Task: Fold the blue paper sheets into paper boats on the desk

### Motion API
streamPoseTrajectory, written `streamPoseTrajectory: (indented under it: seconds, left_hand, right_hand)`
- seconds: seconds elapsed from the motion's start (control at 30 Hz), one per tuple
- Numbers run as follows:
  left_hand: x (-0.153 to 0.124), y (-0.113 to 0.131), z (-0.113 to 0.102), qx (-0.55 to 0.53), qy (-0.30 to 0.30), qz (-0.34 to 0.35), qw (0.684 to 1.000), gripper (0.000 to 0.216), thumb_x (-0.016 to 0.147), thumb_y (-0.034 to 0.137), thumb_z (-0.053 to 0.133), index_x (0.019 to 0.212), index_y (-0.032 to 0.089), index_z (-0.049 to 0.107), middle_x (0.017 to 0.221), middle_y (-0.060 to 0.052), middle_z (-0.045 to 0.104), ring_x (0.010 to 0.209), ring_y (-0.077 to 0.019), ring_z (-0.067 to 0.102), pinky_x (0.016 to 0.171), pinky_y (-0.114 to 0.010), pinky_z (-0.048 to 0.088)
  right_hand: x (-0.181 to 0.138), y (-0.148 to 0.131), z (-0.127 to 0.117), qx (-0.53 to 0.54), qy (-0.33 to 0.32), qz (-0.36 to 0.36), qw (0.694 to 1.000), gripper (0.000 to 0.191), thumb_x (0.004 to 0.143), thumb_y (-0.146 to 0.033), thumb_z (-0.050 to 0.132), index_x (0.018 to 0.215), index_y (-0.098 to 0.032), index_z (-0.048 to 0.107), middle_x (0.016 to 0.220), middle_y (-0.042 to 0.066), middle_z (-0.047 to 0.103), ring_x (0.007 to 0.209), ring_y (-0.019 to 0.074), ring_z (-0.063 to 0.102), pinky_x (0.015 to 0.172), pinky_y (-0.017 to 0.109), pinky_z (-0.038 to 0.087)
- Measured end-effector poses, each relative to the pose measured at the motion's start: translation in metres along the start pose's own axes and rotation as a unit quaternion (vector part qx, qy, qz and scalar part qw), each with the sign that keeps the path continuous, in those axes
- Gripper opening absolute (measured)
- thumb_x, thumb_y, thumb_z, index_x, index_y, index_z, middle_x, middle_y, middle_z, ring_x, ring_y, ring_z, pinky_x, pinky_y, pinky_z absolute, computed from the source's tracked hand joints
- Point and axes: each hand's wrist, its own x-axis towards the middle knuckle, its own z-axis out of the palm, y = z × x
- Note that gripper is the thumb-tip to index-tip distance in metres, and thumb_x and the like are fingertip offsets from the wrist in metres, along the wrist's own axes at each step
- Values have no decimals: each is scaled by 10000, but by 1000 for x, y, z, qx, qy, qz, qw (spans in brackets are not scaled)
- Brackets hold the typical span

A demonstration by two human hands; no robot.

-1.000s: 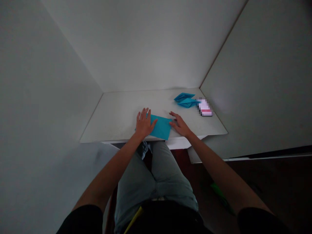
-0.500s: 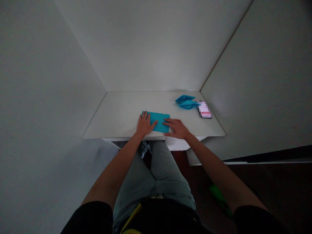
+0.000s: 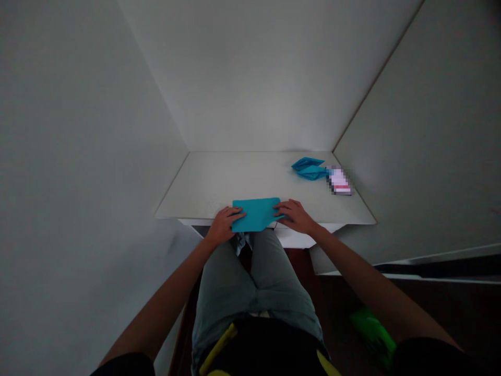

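A folded blue sheet of paper (image 3: 256, 213) lies at the near edge of a small white table (image 3: 219, 183), overhanging it slightly. My left hand (image 3: 224, 223) grips the paper's left end, fingers curled over it. My right hand (image 3: 296, 215) holds the right end, fingers bent onto the paper. Both hands sit at the table's front edge above my lap.
Two folded blue paper shapes (image 3: 310, 168) rest at the table's back right, beside a blurred pink and white object (image 3: 338, 181). White walls close in the table on the left, back and right. A green thing (image 3: 371, 334) lies on the dark floor at right.
The blue paper has been pulled toward me to the table's front edge. Both hands moved from lying flat on it to holding its two ends.
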Motion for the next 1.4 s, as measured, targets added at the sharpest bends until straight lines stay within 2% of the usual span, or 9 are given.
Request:
streamPoseTrajectory:
  seconds: [0.07,0.17,0.3,0.4,0.5,0.67,0.93,1.23,1.4]
  left_hand:
    - [1,-1,-5,-51,23,-35,998,262,972,364,681,1174,274,821,1246,-85,799,1218,-293,715,1166,-507,478]
    - [23,0,-17,-149,66,-141,976,416,1014,557,596,927,211,810,869,-57,794,844,-250,732,884,-417,590]
    - [72,-1,-30,-240,99,-202,944,515,987,647,580,1016,170,773,934,-54,789,800,-225,695,710,-328,565]
    - [98,-2,-23,-171,108,-213,956,429,1020,547,559,1065,174,766,986,-70,796,864,-239,709,793,-355,580]
    - [101,0,-1,-48,111,-198,973,371,1060,387,499,1243,178,745,1238,-133,783,1145,-294,714,1046,-451,551]
    - [83,11,28,84,0,-65,994,617,1094,475,454,1656,221,440,1733,-101,423,1640,-315,320,1334,-540,275]
    - [75,16,25,140,-92,-10,986,848,1069,679,380,1732,164,261,1810,-120,214,1685,-315,188,1374,-548,168]
    - [70,14,16,82,-107,8,991,1025,932,799,588,1695,154,359,1772,-152,316,1667,-317,257,1383,-530,142]
    - [57,8,13,32,-103,5,994,805,962,679,650,1615,231,507,1725,-110,425,1630,-285,356,1371,-542,171]
  right_hand:
    - [2,-6,-6,77,14,27,997,332,1035,-525,592,1044,-258,790,1233,109,792,1202,319,693,1123,543,459]
    - [17,-11,-19,219,62,98,969,508,1017,-683,543,1024,-231,775,1010,75,800,956,286,713,892,419,569]
    - [47,-2,-28,290,163,167,928,572,969,-755,565,1018,-208,726,908,42,751,824,249,666,723,348,549]
    - [60,13,-20,208,203,189,938,525,1006,-698,520,1013,-212,718,901,51,738,824,246,662,746,360,556]
    - [59,23,-3,74,187,168,965,436,1035,-555,515,1171,-202,734,1145,129,769,1026,297,697,930,448,569]
    - [45,12,15,-58,67,61,994,544,1073,-414,503,1590,-252,535,1644,123,548,1462,333,549,1159,551,459]
    - [33,-5,14,-74,-33,-17,997,692,1076,-635,479,1657,-261,443,1726,106,432,1595,309,418,1310,574,303]
    - [34,-1,19,-64,-18,-7,998,798,976,-705,640,1611,-242,500,1694,134,480,1575,327,450,1327,587,291]
    - [29,-7,14,-55,-33,4,998,780,948,-670,707,1587,-254,542,1667,144,513,1541,351,496,1313,619,317]
